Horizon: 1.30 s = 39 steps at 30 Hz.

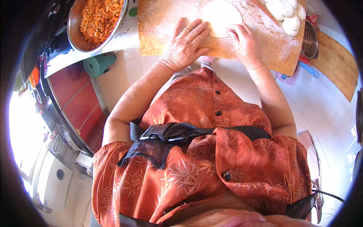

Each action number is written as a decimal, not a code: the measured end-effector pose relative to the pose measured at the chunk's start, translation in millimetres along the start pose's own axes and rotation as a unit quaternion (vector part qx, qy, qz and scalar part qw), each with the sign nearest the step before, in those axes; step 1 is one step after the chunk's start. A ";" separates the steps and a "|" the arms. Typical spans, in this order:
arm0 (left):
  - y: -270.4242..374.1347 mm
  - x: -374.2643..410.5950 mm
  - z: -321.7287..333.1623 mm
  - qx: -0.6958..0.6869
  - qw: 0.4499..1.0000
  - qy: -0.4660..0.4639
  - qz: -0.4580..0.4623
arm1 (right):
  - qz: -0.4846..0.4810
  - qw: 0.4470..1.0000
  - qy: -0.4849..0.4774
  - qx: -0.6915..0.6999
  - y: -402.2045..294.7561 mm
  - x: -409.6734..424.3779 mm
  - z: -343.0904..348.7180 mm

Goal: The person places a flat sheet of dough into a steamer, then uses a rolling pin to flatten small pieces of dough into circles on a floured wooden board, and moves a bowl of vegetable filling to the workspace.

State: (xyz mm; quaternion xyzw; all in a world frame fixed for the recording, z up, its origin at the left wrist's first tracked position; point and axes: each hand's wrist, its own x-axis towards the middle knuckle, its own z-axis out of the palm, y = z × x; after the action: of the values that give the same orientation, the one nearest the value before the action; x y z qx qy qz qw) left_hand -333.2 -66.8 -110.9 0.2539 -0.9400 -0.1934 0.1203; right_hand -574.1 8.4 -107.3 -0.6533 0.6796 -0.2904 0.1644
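Note:
A flat round sheet of dough (221, 17) lies on a floured wooden board (158, 37). My left hand (188, 42) rests at the sheet's left edge with its fingers apart, partly on the board. With thumb and fingers my right hand (245, 42) pinches the sheet's lower right edge. Several pieces of pale dough (290, 17) sit in a cluster at the board's upper right, beside what looks like a wooden strip or blade (262, 10). Up at the left stands a metal bowl (71, 34) with an orange shredded filling (100, 20).
Right of the floured board are a round metal container (312, 42), a second wooden board (337, 62) and a blue handle (309, 69). A green cylindrical object (97, 65) stands below the left counter, near red cabinet fronts (76, 99).

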 end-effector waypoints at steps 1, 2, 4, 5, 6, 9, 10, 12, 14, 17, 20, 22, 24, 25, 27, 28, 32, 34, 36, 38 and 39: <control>0.0 0.5 -0.5 -0.003 1.000 0.003 0.001 | 0.003 1.000 0.001 -0.002 -0.1 0.6 0.8; -0.1 0.6 -0.9 -0.006 1.000 0.005 0.002 | 0.006 1.000 0.002 -0.005 -0.8 2.1 0.6; 0.0 -0.3 -1.0 -0.001 1.000 0.010 -0.001 | 0.002 1.000 -0.003 -0.023 -2.6 4.8 0.3; 0.2 -0.6 -1.0 0.002 1.000 0.012 -0.002 | -0.004 0.999 -0.007 -0.038 -3.7 5.9 0.7; 0.2 -0.6 -1.1 0.001 1.000 0.014 -0.002 | -0.010 0.999 -0.012 -0.052 -5.1 7.1 1.6; 0.3 -0.1 -0.3 0.001 1.000 0.018 0.001 | -0.008 0.994 -0.008 -0.105 -9.9 8.5 6.2; 0.3 0.1 0.3 0.004 1.000 0.020 0.003 | 0.006 0.993 -0.020 -0.120 -11.1 10.9 7.2; -0.8 0.3 2.1 0.006 1.000 0.025 0.005 | 0.033 0.987 -0.043 -0.151 -14.3 18.6 5.4; -2.4 -0.5 5.2 0.006 0.999 0.032 0.005 | 0.173 0.979 0.006 0.105 -18.0 15.2 -14.0; -3.3 1.5 1.5 -0.023 0.999 0.035 0.002 | 0.170 0.943 0.184 0.222 19.2 -0.1 -66.0; -14.5 13.0 11.3 -0.087 0.987 0.133 -0.027 | 0.173 0.924 0.318 0.121 56.6 -46.0 -169.5; -16.9 36.3 12.4 -0.107 0.973 0.190 -0.074 | 0.236 0.895 0.378 -0.013 95.6 -85.8 -237.9; -24.3 66.9 12.8 -0.133 0.969 0.139 -0.153 | 0.288 0.883 0.315 -0.196 141.5 -137.4 -302.0; -24.2 82.5 12.1 -0.147 0.965 0.110 -0.188 | 0.345 0.836 0.217 -0.367 167.5 -168.7 -332.8; -21.3 104.8 3.5 -0.132 0.958 0.043 -0.252 | 0.374 0.736 0.112 -0.554 186.4 -199.3 -347.7; -24.7 112.6 2.8 -0.108 0.957 0.007 -0.269 | 0.358 0.716 0.116 -0.588 188.1 -206.7 -348.2; -22.7 125.4 -11.1 -0.127 0.938 -0.118 -0.300 | 0.299 0.877 0.268 -0.264 187.1 -141.4 -324.0; -23.9 121.0 -21.0 -0.160 0.933 -0.131 -0.295 | 0.151 0.938 0.265 -0.165 121.6 -52.0 -257.6; -22.9 104.3 -31.2 -0.206 0.928 -0.083 -0.301 | 0.149 0.966 0.172 -0.123 92.0 10.2 -205.4; -33.7 90.9 -38.1 -0.219 0.921 -0.027 -0.322 | 0.133 0.950 0.098 -0.267 96.5 51.0 -171.5; -42.8 84.3 -41.0 -0.226 0.917 0.000 -0.330 | 0.154 0.925 0.047 -0.345 110.2 61.3 -159.3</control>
State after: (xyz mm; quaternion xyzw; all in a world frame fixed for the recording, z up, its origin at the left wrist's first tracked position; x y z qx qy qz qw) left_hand -372.4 -157.5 -81.6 0.5156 -0.7344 -0.4289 0.1038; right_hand -763.2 -25.7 -41.1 -0.5420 0.8372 -0.0400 -0.0605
